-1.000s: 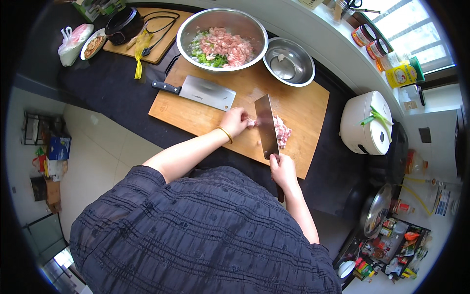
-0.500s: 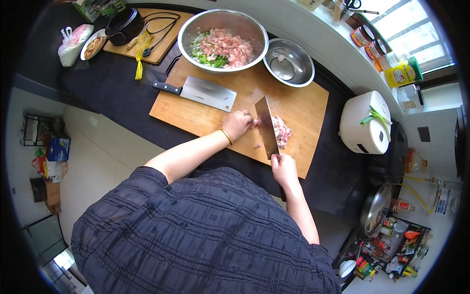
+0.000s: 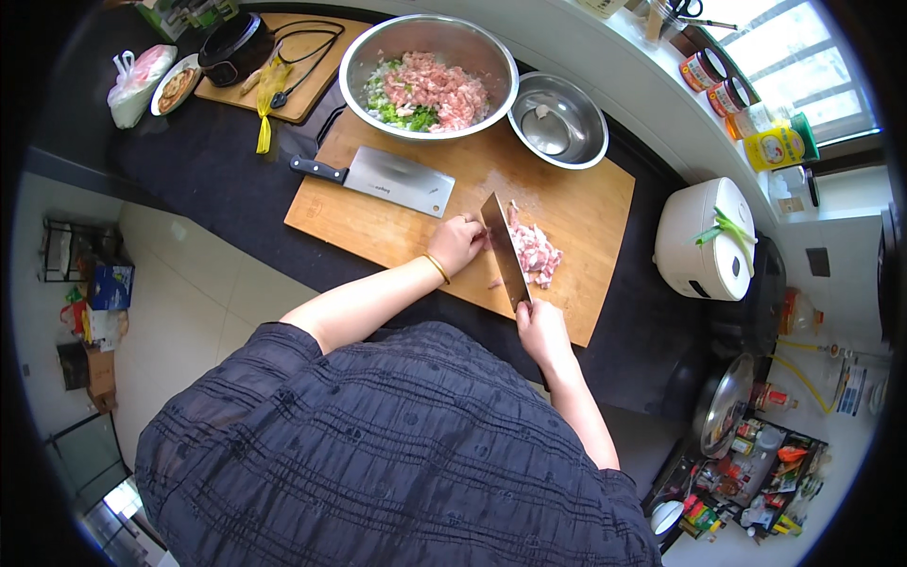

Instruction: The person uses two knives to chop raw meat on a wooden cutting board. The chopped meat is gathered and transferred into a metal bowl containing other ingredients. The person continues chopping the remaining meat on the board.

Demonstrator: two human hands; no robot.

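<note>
My right hand [image 3: 543, 333] is wrapped round the handle of a cleaver [image 3: 505, 250], whose blade slants across the wooden cutting board [image 3: 364, 227]. Against the blade's left side, the curled fingers of my left hand [image 3: 457, 244] press on a small piece of raw meat, mostly hidden by the fingers and blade. Chopped pink and white meat [image 3: 539, 257] lies heaped just right of the blade. A smaller scrap sits near its lower part. A second cleaver [image 3: 397, 180], with a black handle, rests flat on the board beyond my left hand.
At the board's far edge stands a large steel bowl [image 3: 351, 90] with minced meat and chopped greens. A smaller steel bowl [image 3: 590, 146] adjoins it. A white rice cooker [image 3: 682, 246] topped with a green onion is at right. Another board [image 3: 326, 71] holds a black pot [image 3: 231, 49].
The cleaver in my right hand has shifted slightly left, closer to my left fingers, and more chopped meat shows on its right. My left hand has barely moved.
</note>
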